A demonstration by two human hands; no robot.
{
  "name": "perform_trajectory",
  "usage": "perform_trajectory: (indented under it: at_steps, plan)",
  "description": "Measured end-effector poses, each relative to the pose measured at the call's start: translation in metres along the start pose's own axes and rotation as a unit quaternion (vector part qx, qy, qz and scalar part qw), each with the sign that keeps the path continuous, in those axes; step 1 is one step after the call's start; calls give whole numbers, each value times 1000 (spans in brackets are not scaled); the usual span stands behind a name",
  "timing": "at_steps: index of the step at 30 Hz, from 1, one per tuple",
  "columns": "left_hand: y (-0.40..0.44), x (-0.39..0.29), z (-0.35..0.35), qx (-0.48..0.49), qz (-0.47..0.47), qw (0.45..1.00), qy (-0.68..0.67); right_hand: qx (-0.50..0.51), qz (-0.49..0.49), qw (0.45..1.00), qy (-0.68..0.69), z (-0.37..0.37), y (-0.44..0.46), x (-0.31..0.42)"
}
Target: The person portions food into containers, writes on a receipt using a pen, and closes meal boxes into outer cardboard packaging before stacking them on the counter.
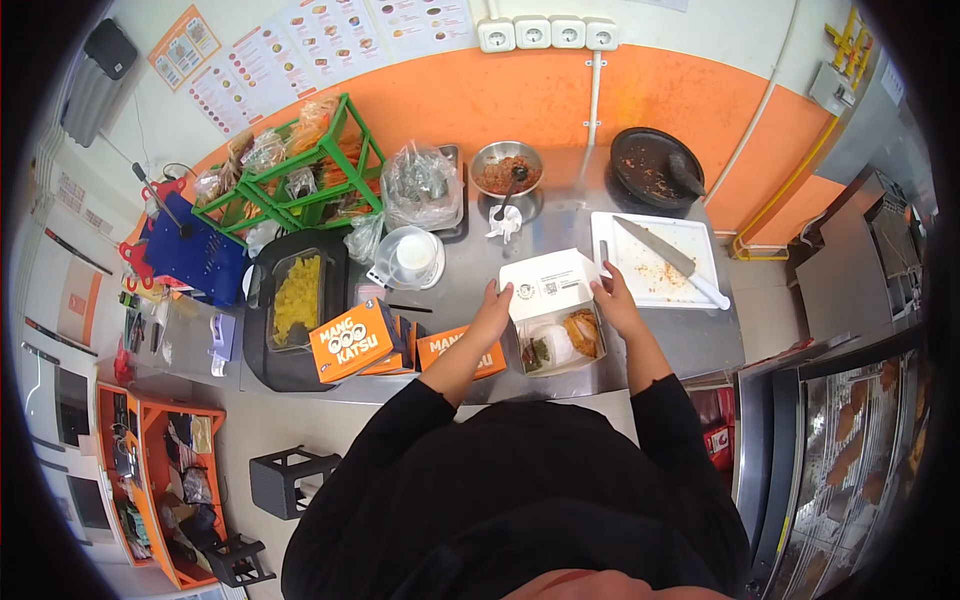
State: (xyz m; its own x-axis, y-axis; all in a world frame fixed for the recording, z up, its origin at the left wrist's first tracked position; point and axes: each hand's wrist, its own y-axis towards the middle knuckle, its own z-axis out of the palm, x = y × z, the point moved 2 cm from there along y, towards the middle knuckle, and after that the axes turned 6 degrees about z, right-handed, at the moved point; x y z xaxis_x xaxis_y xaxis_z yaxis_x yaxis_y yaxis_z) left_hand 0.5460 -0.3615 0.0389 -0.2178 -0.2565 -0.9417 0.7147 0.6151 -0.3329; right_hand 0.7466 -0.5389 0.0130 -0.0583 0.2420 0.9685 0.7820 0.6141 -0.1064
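A white cardboard takeaway box [549, 280] stands at the counter's front edge with its printed lid raised. Inside it are white rice [560, 342], a golden fried cutlet [583, 333] on the right and some green and red food [538, 352] at the lower left. My left hand [491, 314] grips the box's left side near the lid, fingers closed. On the opposite side my right hand [617, 302] holds the lid's right edge between thumb and fingers. Closed orange printed boxes [356, 340] sit left of my left hand, one partly behind my forearm.
A cutting board [640, 277] with a large knife [660, 250] lies right of my right hand. Behind are a metal bowl [505, 170] of red food and a black stone mortar [645, 170]. Yellow food fills a container [297, 300]; a green rack [320, 170] stands at the left.
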Motion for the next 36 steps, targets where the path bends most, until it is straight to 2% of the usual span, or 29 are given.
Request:
perform_trajectory:
  at_steps: [1,2,3,5,6,7,8,9,10,11,13,14,16,18,20,24,27,29,30,32,36]
  plan:
    - [4,2,3,27,24,998,42,42,88,994,52,-1,1,1]
    - [8,4,5,54,46,994,84,40,89,994,52,-5,0,3]
    - [9,10,6,56,46,994,84,27,56,997,45,-12,-4,5]
    - [-1,22,8,108,59,987,-101,15,28,999,39,-30,-17,2]
    - [-7,28,4,107,55,988,-101,75,-19,997,28,-43,-30,0]
    - [-13,33,-2,151,50,982,-104,135,-66,988,18,-51,-44,0]
    - [-17,40,-2,172,47,978,-106,135,-63,989,17,-56,-57,0]
    - [-22,48,-3,194,43,974,-108,173,-13,978,119,-60,-72,-2]
    - [-22,63,-3,159,71,985,17,207,38,953,220,-61,-85,-6]
    - [-22,77,-3,122,98,977,143,207,40,953,219,-59,-94,-16]
    - [-22,102,2,113,111,972,171,133,44,987,78,-47,-101,-44]
    - [-25,98,6,103,125,966,200,134,43,987,78,-37,-103,-54]
    - [-36,69,16,124,109,963,211,14,33,999,15,-18,-102,-76]
    - [-35,55,21,146,94,959,224,31,50,998,14,-10,-97,-86]
    - [-25,61,19,100,20,981,163,1,87,996,37,-7,-99,-70]
    - [-24,57,18,83,17,983,164,4,141,984,107,-18,-104,-45]
    - [-25,63,19,123,39,977,172,44,173,976,127,-30,-106,-33]
    - [-41,36,26,100,7,978,182,72,240,957,147,-36,-108,-28]
    - [-50,19,30,101,6,978,183,71,240,957,147,-38,-110,-17]
    - [-64,-7,36,125,-21,991,33,71,281,946,144,-39,-115,5]
    - [-31,43,15,172,-79,976,106,99,291,942,139,-39,-112,-9]
